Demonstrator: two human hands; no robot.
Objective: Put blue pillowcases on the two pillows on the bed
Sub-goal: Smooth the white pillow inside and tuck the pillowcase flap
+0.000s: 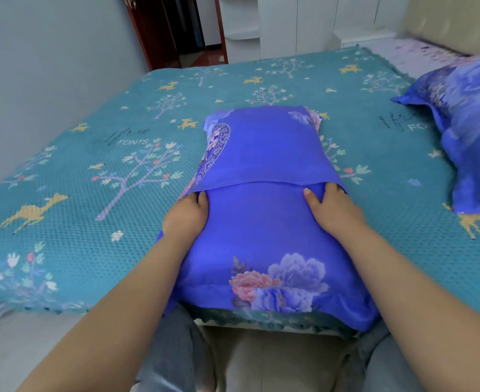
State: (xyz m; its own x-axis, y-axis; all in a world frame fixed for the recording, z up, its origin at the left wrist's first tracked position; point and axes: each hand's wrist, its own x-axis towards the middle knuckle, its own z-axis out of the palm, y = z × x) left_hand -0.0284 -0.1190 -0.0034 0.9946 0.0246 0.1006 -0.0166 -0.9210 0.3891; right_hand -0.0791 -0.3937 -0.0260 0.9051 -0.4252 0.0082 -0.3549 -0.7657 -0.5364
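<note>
Both my left hand [186, 213] and right hand [330, 207] had fingers tucked under the pillowcase [261, 148] flap, gripping the pillow's sides.

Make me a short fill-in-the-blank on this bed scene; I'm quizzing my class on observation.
1. Both hands, left hand and right hand, are on the near ____ pillow.
2. The fingers of both hands are tucked under the pillowcase's ____.
3. A second pillow lies at the ____ edge of the view.
4. The bedspread is printed with trees and ____.

Missing words: blue; flap; right; deer
</note>
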